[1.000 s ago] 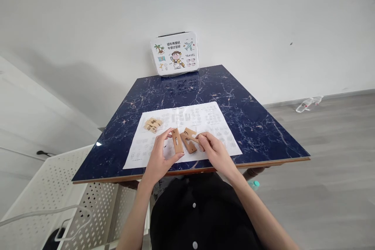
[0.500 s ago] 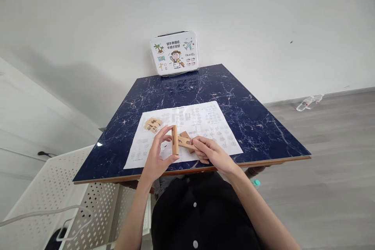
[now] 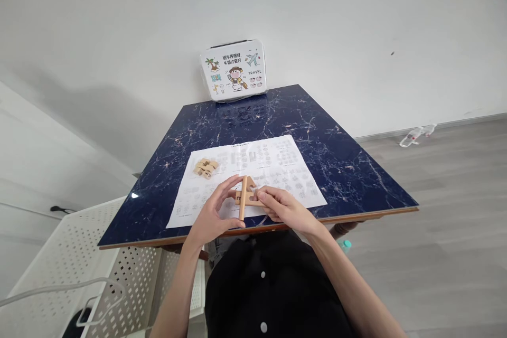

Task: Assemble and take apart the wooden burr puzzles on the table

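My left hand pinches a slotted wooden puzzle piece by its two ends, thumb near me and fingers at the far end. Its narrow edge faces up. My right hand grips a notched wooden puzzle piece lying crosswise to it. The marked end of that piece shows on the left of the slotted one, apparently pushed through its slot. Another wooden piece shows just behind them, partly hidden. A small pile of wooden puzzle pieces rests on the printed sheet, left of my hands.
The sheet lies on a blue marble-patterned table. A white cartoon-printed case leans on the wall at the table's back. To the left stands a white perforated cabinet. Clear plastic packaging lies on the floor at right.
The slotted piece has turned so its narrow edge faces up and has shifted slightly right. The notched piece has moved left, its marked end now showing beyond the slotted one.
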Tool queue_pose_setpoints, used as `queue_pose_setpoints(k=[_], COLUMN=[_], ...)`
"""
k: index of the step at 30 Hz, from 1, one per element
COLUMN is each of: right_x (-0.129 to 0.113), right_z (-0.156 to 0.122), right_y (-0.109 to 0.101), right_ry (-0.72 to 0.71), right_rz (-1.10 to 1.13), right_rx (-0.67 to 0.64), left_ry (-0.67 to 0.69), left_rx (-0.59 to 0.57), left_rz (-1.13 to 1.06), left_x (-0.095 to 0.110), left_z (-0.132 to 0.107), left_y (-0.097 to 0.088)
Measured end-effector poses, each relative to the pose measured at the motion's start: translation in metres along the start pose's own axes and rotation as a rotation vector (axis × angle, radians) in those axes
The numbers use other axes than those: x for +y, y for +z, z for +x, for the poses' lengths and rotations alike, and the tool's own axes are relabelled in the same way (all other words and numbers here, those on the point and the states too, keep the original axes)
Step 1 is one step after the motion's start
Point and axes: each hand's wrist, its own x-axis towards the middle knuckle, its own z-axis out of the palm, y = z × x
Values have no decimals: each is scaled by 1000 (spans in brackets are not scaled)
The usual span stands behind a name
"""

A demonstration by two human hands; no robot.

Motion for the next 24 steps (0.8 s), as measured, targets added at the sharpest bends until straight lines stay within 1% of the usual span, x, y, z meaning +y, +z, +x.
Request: queue_pose_setpoints(k=[5,10,13,15,18,24], right_x=[6,5,2,2,6,10], right_z=[1,3,2,2,3,2], right_y=[4,10,9,8,6,6], right_ry=[-68,-33,-18,-17,-28,-75], right_rz=[-135,-85,-24,1,-33,-174], right_rx=[10,78,64,42,27,54], left_ry=[-28,8,28,27,-6,-42], left_rx=[-26,53,100,82,29,18], left_rz=[81,80,84,68,66,112], left_x=[9,7,2,1,2,11], left_z=[2,-1,-2,-3,-2,0], left_y=[3,3,2,2,2,7])
